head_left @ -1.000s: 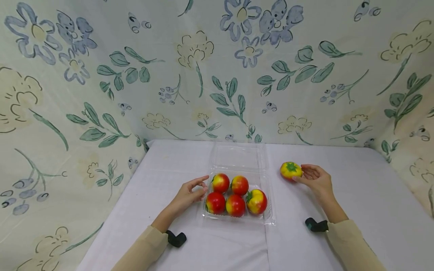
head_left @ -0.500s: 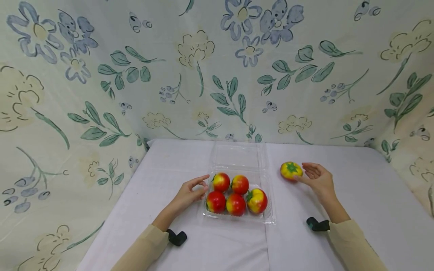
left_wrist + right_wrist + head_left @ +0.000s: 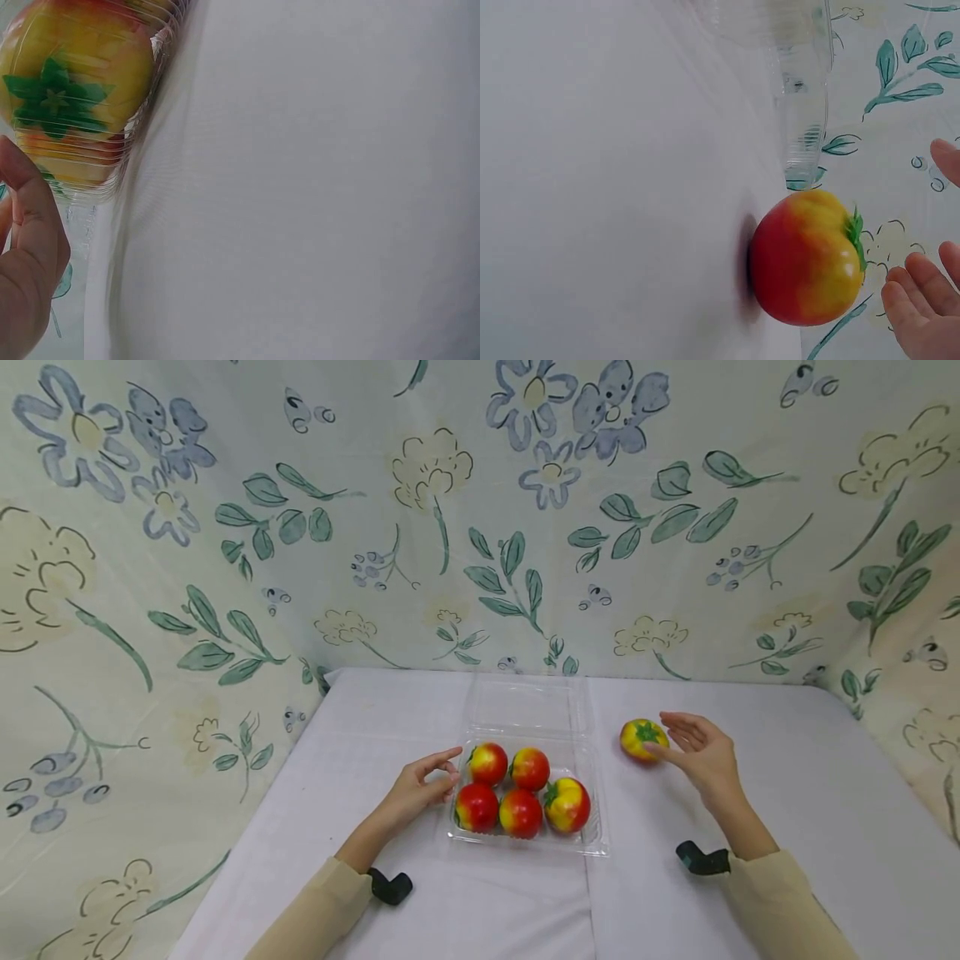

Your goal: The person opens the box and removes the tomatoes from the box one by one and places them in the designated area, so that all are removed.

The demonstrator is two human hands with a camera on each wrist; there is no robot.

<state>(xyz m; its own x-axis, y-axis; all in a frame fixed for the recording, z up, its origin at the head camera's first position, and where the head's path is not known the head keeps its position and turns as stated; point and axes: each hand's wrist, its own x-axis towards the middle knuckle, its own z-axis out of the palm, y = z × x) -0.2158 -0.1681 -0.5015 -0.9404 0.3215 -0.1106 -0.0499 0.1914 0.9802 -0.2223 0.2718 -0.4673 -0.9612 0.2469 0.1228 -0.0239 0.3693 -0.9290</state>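
Floral fabric [image 3: 525,585], printed with blue flowers and green leaf sprays, walls in the scene at the back and both sides. Before it lies the worktop [image 3: 487,910], under a white cloth with shallow creases. Two beige sleeves [image 3: 322,910] enter from the lower edge, angled inward, a black device [image 3: 392,888] at each wrist. Between them sits a clear plastic clamshell [image 3: 596,842], its lid [image 3: 528,706] laid back toward the rear fabric. The left hand [image 3: 417,783] is at the clamshell's left side, fingers relaxed and slightly bent, grasping nothing; contact with the wall cannot be determined. The right hand [image 3: 703,756] is free, thumb and fingers parted beside a single tomato [image 3: 636,750], with a gap visible in the right wrist view. This squat tomato rests on the cloth right of the clamshell, its broader axis level and its green calyx [image 3: 647,732] upward. Five tomatoes [image 3: 521,813] occupy the tray; the one at near right shows its calyx toward the left.
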